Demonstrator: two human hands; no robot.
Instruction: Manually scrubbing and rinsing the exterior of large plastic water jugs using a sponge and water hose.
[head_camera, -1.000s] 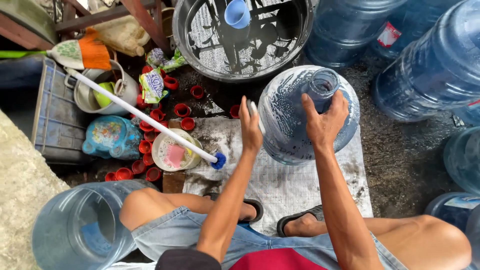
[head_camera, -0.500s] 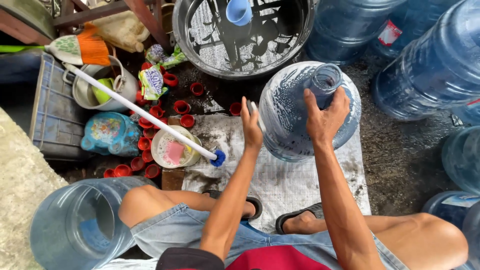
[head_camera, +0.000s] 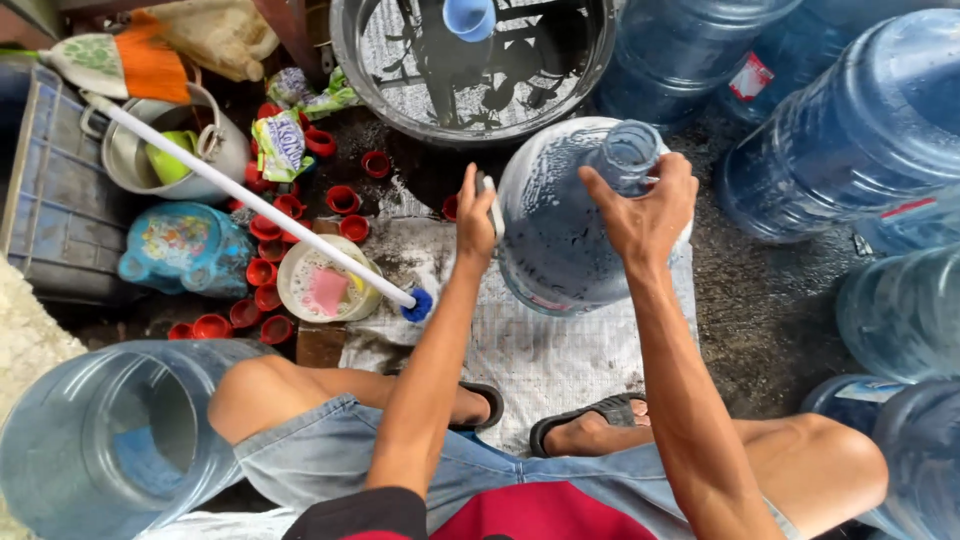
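The water jug (head_camera: 560, 225) is still being steadied: right hand (head_camera: 645, 205) fingers grasping its neck, left hand (head_camera: 477, 212) pressing a white scrubber (head_camera: 495, 205) slightly higher.

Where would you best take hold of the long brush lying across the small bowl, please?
Grip the brush on its white handle, about midway, coming from above. The handle lies slanted and bare over the bowl, with the blue bristle head low at the right end, near the left hand. The upper end runs in among the pot and other clutter, so it looks harder to reach.
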